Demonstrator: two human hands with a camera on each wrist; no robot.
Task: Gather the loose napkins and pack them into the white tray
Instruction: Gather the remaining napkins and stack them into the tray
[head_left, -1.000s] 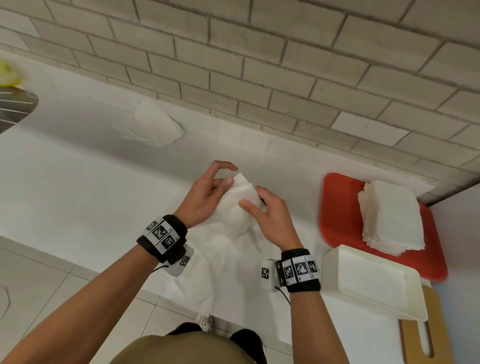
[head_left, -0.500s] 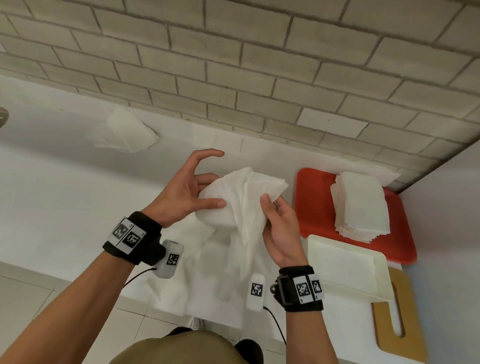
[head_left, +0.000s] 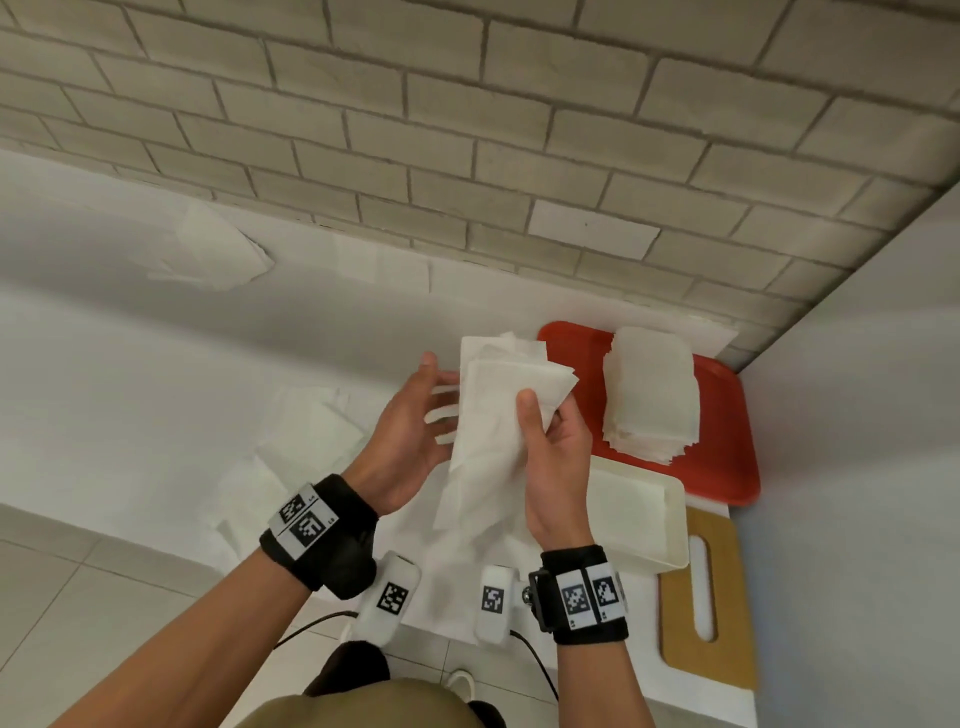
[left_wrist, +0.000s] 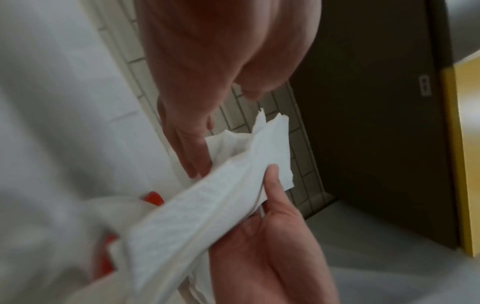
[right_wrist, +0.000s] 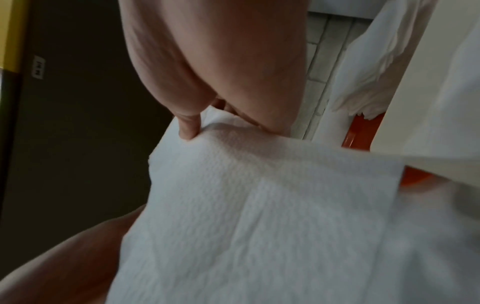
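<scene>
Napkins (head_left: 498, 415) pinched in right hand (head_left: 558, 467).

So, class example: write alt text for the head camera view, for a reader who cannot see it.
Right hand grips a bunch of white napkins above a counter; the left hand, fingers straight, touches its side. A white tray sits nearby, before a red tray bearing a napkin stack.

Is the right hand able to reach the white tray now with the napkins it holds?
Probably yes. The right hand grips the napkin bundle just left of the white tray, whose open top has nothing above it.
</scene>
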